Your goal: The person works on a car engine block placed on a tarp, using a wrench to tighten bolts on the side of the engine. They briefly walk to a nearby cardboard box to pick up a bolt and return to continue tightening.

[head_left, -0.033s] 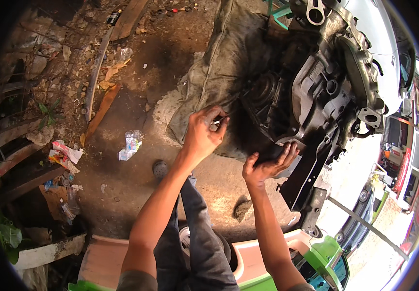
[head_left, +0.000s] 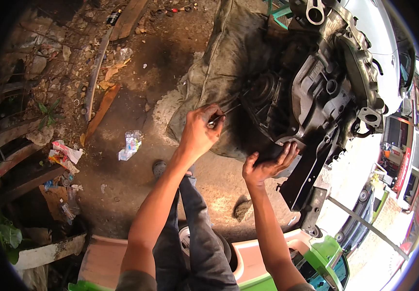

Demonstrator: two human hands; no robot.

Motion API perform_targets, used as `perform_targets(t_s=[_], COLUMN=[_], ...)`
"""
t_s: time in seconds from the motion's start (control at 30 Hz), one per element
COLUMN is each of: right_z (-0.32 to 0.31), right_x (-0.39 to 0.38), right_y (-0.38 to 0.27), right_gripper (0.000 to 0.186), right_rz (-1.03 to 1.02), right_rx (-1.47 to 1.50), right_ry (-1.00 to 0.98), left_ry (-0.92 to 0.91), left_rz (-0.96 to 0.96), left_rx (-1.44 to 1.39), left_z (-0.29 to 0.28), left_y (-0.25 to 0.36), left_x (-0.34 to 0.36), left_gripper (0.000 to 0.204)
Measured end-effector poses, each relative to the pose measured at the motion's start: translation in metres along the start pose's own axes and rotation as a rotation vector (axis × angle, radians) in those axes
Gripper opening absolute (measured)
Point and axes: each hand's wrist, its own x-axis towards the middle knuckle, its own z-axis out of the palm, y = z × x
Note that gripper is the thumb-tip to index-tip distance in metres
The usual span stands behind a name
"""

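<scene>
My left hand (head_left: 199,130) is closed, thumb and fingers curled round a thin metal rod-like tool (head_left: 230,112). The rod points toward the round pulley (head_left: 263,87) on the near side of a greasy engine (head_left: 318,87); whether its tip touches anything is hard to tell. What lies inside the fist is mostly hidden. At the engine's lower edge, my right hand (head_left: 270,167) rests with its fingers stretched out against the metal and the thumb apart, holding nothing. A long black plate (head_left: 301,182) sticks out from the engine just beside it.
A dirty grey cloth (head_left: 209,72) lies under the engine's left side. On the ground to the left are a crumpled clear plastic wrapper (head_left: 131,144), wooden planks (head_left: 128,19) and litter. Behind the engine is a white car panel (head_left: 374,34); a green-and-pink vehicle body (head_left: 105,257) is at the bottom.
My left hand has tilted and shifted slightly left, and the thin rod now shows beyond its fingers. The right hand stays in place on the engine.
</scene>
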Motion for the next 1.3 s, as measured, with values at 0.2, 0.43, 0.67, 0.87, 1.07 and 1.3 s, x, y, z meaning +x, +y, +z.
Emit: perform_targets(t_s=[0.2, 0.43, 0.67, 0.87, 1.07, 1.3], right_z=[0.0, 0.007, 0.006, 0.007, 0.007, 0.008], right_x=[0.0, 0.003, 0.003, 0.002, 0.003, 0.005], right_y=[0.0, 0.0, 0.0, 0.002, -0.001, -0.002], right_gripper=[0.077, 0.076, 0.076, 0.077, 0.076, 0.074], right_rz=[-0.005, -0.012, -0.002, -0.009, -0.004, -0.006], right_rx=[-0.004, -0.003, 0.0, 0.003, 0.005, 0.01], right_ry=[0.008, 0.024, 0.017, 0.022, 0.026, 0.053], left_ry=[-0.245, -0.229, -0.122, -0.168, -0.126, -0.152], left_rz=[0.045, 0.083, 0.208, 0.126, 0.177, 0.125], left_rx=[0.668, 0.539, 0.519, 0.395, 0.371, 0.311], left_z=[0.0, -0.003, -0.007, -0.006, 0.007, 0.013], left_y=[0.002, 0.003, -0.02, -0.031, -0.033, -0.034], left_x=[0.012, 0.024, 0.04, 0.043, 0.042, 0.04], left_gripper=[0.056, 0.045, 0.029, 0.033, 0.039, 0.028])
